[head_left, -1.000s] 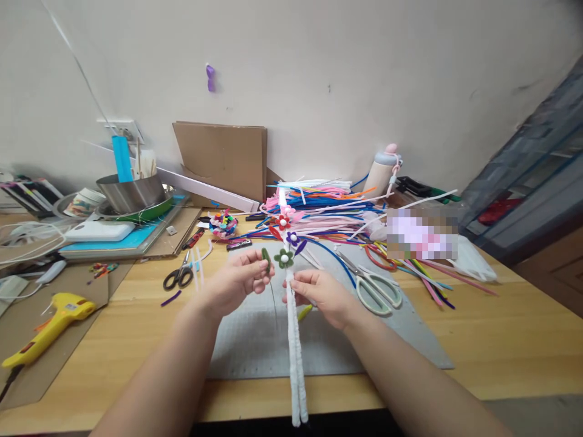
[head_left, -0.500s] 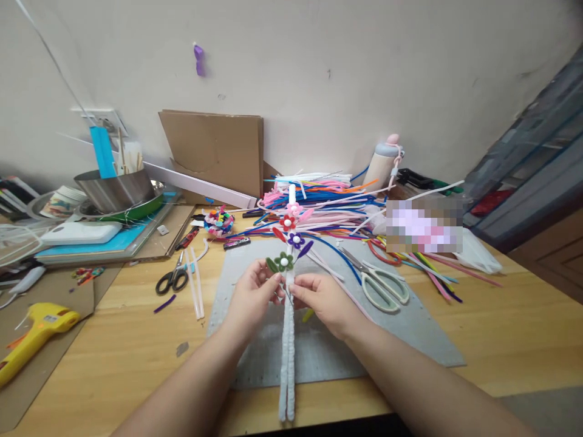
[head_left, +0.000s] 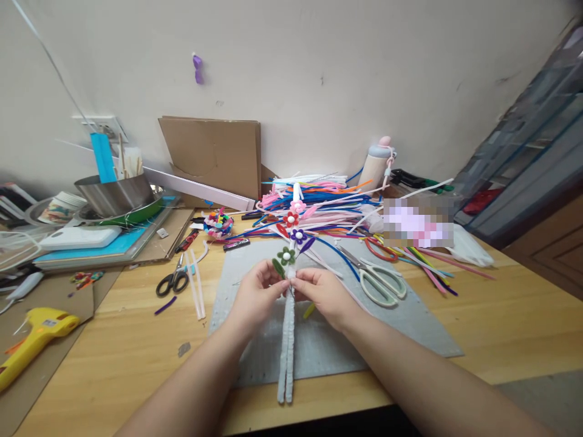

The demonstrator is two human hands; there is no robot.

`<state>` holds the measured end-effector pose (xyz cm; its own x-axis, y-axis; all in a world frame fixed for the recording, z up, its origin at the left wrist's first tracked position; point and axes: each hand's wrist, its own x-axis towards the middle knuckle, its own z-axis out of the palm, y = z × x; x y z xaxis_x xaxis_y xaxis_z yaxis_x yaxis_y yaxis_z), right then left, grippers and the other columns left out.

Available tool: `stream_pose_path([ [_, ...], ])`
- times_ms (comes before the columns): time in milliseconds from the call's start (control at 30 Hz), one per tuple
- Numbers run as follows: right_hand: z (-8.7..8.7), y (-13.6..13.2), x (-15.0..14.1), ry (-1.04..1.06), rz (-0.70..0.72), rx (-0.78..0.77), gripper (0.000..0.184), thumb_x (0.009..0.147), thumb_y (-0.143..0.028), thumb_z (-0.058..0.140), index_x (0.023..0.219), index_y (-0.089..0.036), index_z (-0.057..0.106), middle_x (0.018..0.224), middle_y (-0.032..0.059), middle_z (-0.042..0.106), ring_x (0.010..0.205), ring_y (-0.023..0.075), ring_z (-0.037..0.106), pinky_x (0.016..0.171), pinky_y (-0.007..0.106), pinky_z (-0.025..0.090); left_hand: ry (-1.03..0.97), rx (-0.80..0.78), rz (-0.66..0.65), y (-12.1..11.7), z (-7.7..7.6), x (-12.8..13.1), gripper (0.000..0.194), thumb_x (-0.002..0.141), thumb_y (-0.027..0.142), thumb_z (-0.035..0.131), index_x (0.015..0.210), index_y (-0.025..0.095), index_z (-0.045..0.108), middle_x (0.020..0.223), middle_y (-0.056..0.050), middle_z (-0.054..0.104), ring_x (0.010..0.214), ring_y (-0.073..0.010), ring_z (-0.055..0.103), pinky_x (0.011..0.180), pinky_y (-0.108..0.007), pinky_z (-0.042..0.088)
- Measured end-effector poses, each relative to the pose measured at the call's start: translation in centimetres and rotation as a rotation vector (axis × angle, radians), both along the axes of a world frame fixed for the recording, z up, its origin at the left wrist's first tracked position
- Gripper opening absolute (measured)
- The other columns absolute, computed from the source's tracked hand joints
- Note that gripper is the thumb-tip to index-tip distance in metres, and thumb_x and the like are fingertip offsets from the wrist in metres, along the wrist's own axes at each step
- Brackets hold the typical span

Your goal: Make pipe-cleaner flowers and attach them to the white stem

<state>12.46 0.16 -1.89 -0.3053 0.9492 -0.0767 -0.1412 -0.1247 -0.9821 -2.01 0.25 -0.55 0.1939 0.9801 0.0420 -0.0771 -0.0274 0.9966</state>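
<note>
Both hands (head_left: 262,291) (head_left: 325,294) pinch the fuzzy, likely light, bendy stem (head_left: 288,340), best gripped below its green flower (head_left: 286,257).

- Wood tbl (head_left: 510,315), lt brown
- Grey mat (head_left: 410,340), near ctr
- Blk-hdl scissors (head_left: 172,283), L of mat
- 2 whitish sticks (head_left: 199,288), btwn scissors & mat
- Purple pc (head_left: 165,305), just near side of scissors
- Grey scrap (head_left: 184,349), near L
- Cardboard (head_left: 27,388), L edge
- Fuzzy stems (head_left: 319,197), mixed colors, piled far ctr
</note>
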Motion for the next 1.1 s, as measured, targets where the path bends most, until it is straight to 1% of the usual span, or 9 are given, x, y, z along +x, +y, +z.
stream_pose_path([
  [67, -0.1, 0.0, 0.0, 0.013, 0.008, -0.006, 0.026, 0.067, -0.041, 0.067, 0.069, -0.015, 0.066, 0.065, 0.0007, 0.062, 0.061, 0.0119, 0.056, 0.064, 0.027, 0.046, -0.039, -0.019, -0.026, 0.2, 0.1, 0.0, 0.017, 0.063, 0.022, 0.071, 0.073, 0.015, 0.058, 0.063, 0.0, 0.058, 0.056, -0.0103, 0.05, 0.054, -0.022, 0.038],
  [200, -0.5, 0.2, 0.1, 0.058, 0.007, -0.026, 0.027, 0.066, -0.041, 0.068, 0.073, -0.015, 0.068, 0.068, 0.0012, 0.063, 0.061, 0.0113, 0.055, 0.066, 0.027, 0.046, -0.087, -0.02, 0.0, 0.5, -0.2, 0.1, 0.021, 0.061, 0.024, 0.072, 0.07, 0.015, 0.056, 0.062, 0.001, 0.058, 0.054, -0.0101, 0.051, 0.052, -0.022, 0.038],
  [433, -0.3, 0.2, 0.1, 0.025, 0.03, 0.007, 0.029, 0.067, -0.042, 0.067, 0.074, -0.013, 0.068, 0.07, 0.0025, 0.064, 0.063, 0.012, 0.056, 0.066, 0.027, 0.046, -0.109, -0.01, -0.016, 0.6, -0.8, -0.2, 0.021, 0.066, 0.024, 0.069, 0.078, 0.015, 0.054, 0.066, 0.001, 0.058, 0.054, -0.0093, 0.051, 0.052, -0.022, 0.039],
  [600, -0.4, 0.3, 0.1, 0.029, 0.003, 0.009, 0.03, 0.066, -0.042, 0.068, 0.074, -0.014, 0.067, 0.071, 0.0019, 0.063, 0.064, 0.0121, 0.056, 0.067, 0.028, 0.046, -0.148, 0.007, -0.019, 0.7, -1.2, 0.0, 0.026, 0.062, 0.022, 0.072, 0.08, 0.015, 0.055, 0.072, -0.001, 0.059, 0.065, -0.0118, 0.054, 0.061, -0.025, 0.043],
  [733, -0.9, 0.5, 0.0, 0.07, -0.008, 0.016, 0.03, 0.065, -0.044, 0.068, 0.073, -0.015, 0.066, 0.068, 0.0006, 0.061, 0.064, 0.0128, 0.056, 0.069, 0.029, 0.046, -0.136, 0.01, -0.041, 0.6, -1.4, 0.2, 0.025, 0.061, 0.02, 0.073, 0.08, 0.014, 0.057, 0.075, -0.002, 0.06, 0.07, -0.0118, 0.054, 0.068, -0.025, 0.041],
  [833, -0.9, 0.5, 0.0, 0.079, 0.001, 0.02, 0.029, 0.067, -0.043, 0.068, 0.073, -0.015, 0.066, 0.068, 0.0011, 0.062, 0.065, 0.0136, 0.056, 0.069, 0.031, 0.046, -0.186, -0.034, -0.056, 0.6, -1.2, 0.1, 0.023, 0.061, 0.02, 0.073, 0.078, 0.013, 0.058, 0.071, -0.001, 0.06, 0.065, -0.0106, 0.052, 0.064, -0.023, 0.04],
  [933, -0.9, 0.4, -0.1, 0.093, 0.031, 0.027, 0.027, 0.069, -0.041, 0.066, 0.075, -0.015, 0.066, 0.068, 0.0015, 0.063, 0.065, 0.0143, 0.058, 0.071, 0.032, 0.047, -0.247, -0.138, -0.082, 0.5, -1.0, -0.2, 0.02, 0.063, 0.021, 0.071, 0.076, 0.012, 0.058, 0.066, 0.0, 0.058, 0.057, -0.0081, 0.049, 0.057, -0.022, 0.038],
  [1000, -0.9, 0.4, -0.1, 0.102, 0.042, 0.032, 0.026, 0.07, -0.041, 0.066, 0.074, -0.015, 0.065, 0.068, 0.0016, 0.063, 0.065, 0.0145, 0.058, 0.071, 0.032, 0.047, -0.307, -0.212, -0.099, 0.5, -0.8, -0.4, 0.018, 0.064, 0.019, 0.069, 0.077, 0.012, 0.058, 0.067, 0.0, 0.057, 0.056, -0.0077, 0.05, 0.057, -0.022, 0.039],
  [1100, -0.9, 0.4, -0.2, 0.101, 0.052, 0.04, 0.026, 0.071, -0.04, 0.065, 0.076, -0.015, 0.065, 0.072, 0.002, 0.063, 0.067, 0.0145, 0.059, 0.072, 0.032, 0.046, -0.374, -0.275, -0.057, 0.4, -0.6, -0.7, 0.018, 0.063, 0.015, 0.066, 0.077, 0.013, 0.055, 0.072, -0.002, 0.059, 0.059, -0.0091, 0.053, 0.055, -0.021, 0.039],
])
